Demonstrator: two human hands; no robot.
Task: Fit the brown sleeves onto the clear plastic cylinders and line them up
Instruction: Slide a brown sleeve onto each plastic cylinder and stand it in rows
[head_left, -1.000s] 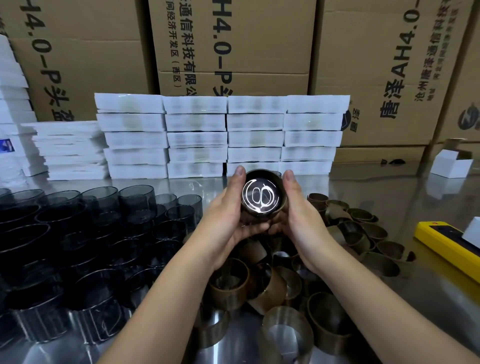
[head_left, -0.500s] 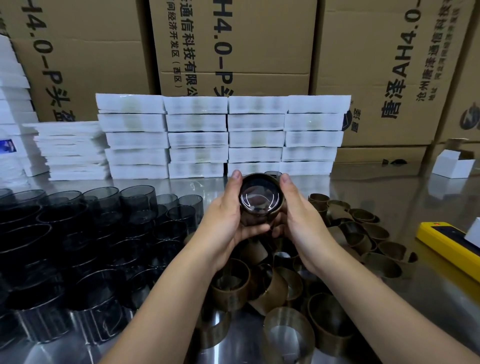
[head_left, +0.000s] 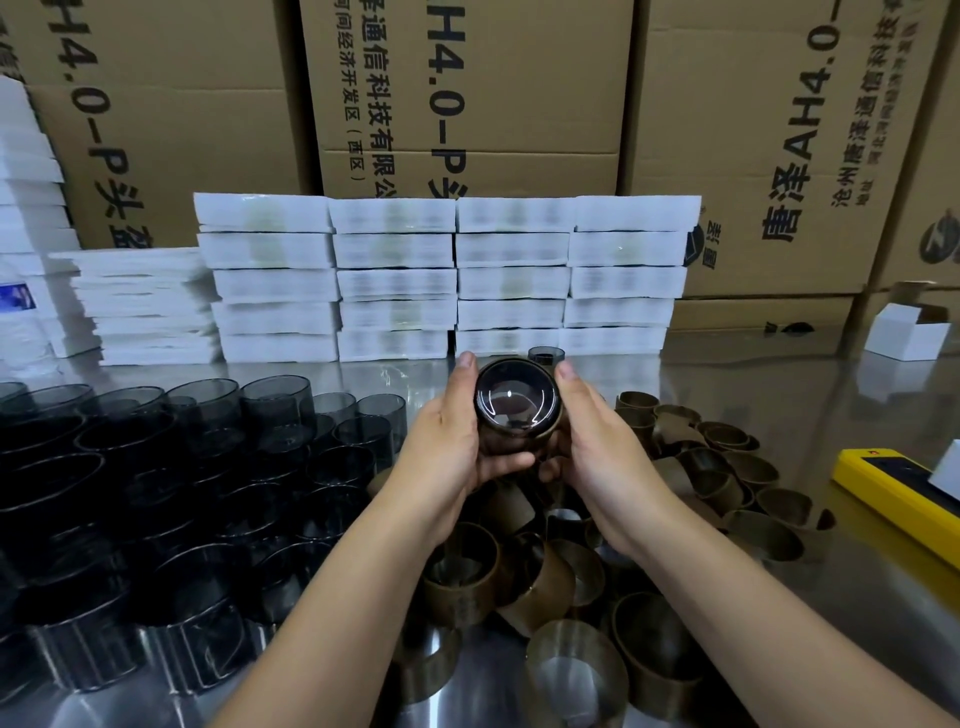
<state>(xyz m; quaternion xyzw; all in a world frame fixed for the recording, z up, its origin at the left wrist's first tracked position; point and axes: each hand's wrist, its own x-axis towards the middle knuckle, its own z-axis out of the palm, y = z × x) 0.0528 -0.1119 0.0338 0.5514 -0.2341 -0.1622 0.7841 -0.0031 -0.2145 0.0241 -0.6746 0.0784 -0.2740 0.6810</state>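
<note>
— Two hands on one piece, then? Where is it?
— Yes. The left hand (head_left: 447, 447) and right hand (head_left: 597, 447) cup one clear cylinder (head_left: 517, 402) between them, lifted above the pile of brown sleeves (head_left: 545, 577) at the middle of the shiny metal table (head_left: 779, 379). Each hand lays one digit along the side up to the rim. The other fingers curl beneath and grip it.
— How does it look?
— It is smoky, see-through plastic with its round end turned at the camera. The end is dark and glossy, with thin curved highlights and a small glint in the middle. A brown sleeve (head_left: 555, 425) wraps its wall, and its edge shows at the lower right of the rim. I cannot tell how far the sleeve reaches, because the palms hide it.
— And the rest of the stock?
— Bare cylinders (head_left: 208, 415) stand crowded on the left, and another cylinder (head_left: 545, 356) stands just behind the hands. Loose sleeves lie in front and to the right.
— Any writing?
— The cardboard cartons (head_left: 519, 78) at the back read "4.0-P", "通信科技有限公" and "唐泽AH4.0". The white boxes (head_left: 447, 280) stacked before them carry nothing legible.
— Changed since a second ago?
— The grip and the place match. A second ago the end face flashed a bright loop of reflected light like a figure eight. Half a second ago it had dimmed, and now only the faint arcs are left.
</note>
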